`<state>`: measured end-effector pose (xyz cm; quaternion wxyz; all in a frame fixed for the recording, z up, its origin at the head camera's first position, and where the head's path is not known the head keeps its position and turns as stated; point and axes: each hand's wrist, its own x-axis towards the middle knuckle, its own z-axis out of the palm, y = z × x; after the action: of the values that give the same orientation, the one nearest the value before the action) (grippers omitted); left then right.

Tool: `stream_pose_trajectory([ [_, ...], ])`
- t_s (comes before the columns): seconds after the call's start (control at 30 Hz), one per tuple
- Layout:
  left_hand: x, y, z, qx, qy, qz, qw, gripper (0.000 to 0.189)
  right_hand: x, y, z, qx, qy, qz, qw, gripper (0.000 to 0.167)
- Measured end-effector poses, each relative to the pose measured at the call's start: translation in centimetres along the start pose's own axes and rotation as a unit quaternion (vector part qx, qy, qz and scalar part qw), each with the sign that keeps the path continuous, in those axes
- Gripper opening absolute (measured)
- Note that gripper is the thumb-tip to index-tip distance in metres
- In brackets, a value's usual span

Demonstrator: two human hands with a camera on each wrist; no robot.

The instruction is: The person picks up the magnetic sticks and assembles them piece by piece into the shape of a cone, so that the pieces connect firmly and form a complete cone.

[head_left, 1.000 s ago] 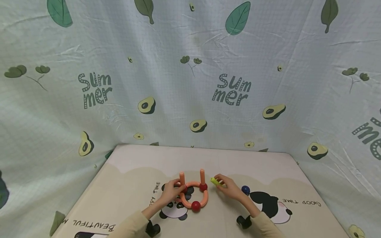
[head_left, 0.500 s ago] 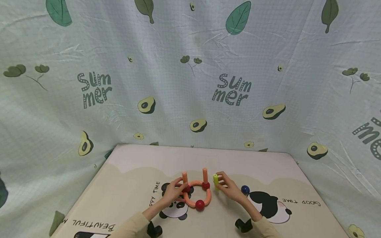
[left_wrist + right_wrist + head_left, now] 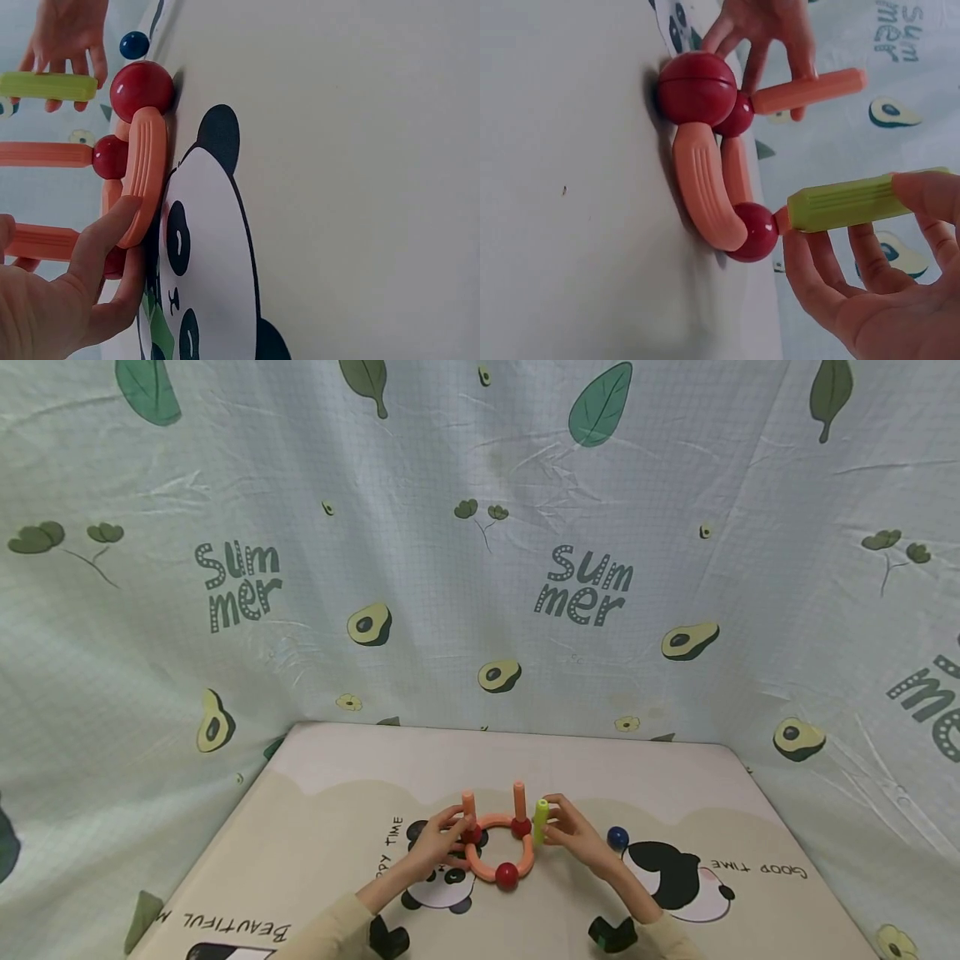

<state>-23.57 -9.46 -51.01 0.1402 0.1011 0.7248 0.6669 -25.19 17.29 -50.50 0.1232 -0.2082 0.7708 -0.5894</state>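
A ring of curved orange rods [image 3: 481, 866] and red balls [image 3: 507, 876] lies on the table, with two straight orange rods [image 3: 520, 802] standing up from it. It looks like a magnetic stick-and-ball building toy. My left hand [image 3: 437, 844] grips its left side, with fingers at the left red ball and the base of the upright rod there. My right hand [image 3: 576, 837] pinches a short yellow-green rod [image 3: 541, 821], held upright beside the ring's right red ball. In the right wrist view the yellow-green rod [image 3: 847, 204] partly hides the orange rod behind it; contact cannot be told.
A dark blue ball [image 3: 618, 838] sits on the table to the right of my right hand. The table [image 3: 337, 777] has printed panda and dog pictures. A patterned cloth [image 3: 435, 560] hangs behind its far edge. Black wrist mounts [image 3: 612, 935] show near both sleeves.
The yellow-green rod has turned from tilted to upright in my right hand and stands nearer the ring. The ring has shifted slightly right, with my left hand on it.
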Motion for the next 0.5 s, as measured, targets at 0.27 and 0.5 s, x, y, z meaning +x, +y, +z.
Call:
stream_pose_trajectory([
  [0.27, 0.1, 0.1, -0.2, -0.006, -0.003, -0.005, 1.0, 0.052, 0.0, -0.8, 0.8, 0.021, -0.017, -0.016, 0.9995, 0.041],
  [0.5, 0.2, 0.4, -0.4, -0.023, -0.009, -0.015, 0.9996, 0.051, 0.2, -1.1, 1.4, 0.021, -0.042, -0.024, 0.9986, 0.039],
])
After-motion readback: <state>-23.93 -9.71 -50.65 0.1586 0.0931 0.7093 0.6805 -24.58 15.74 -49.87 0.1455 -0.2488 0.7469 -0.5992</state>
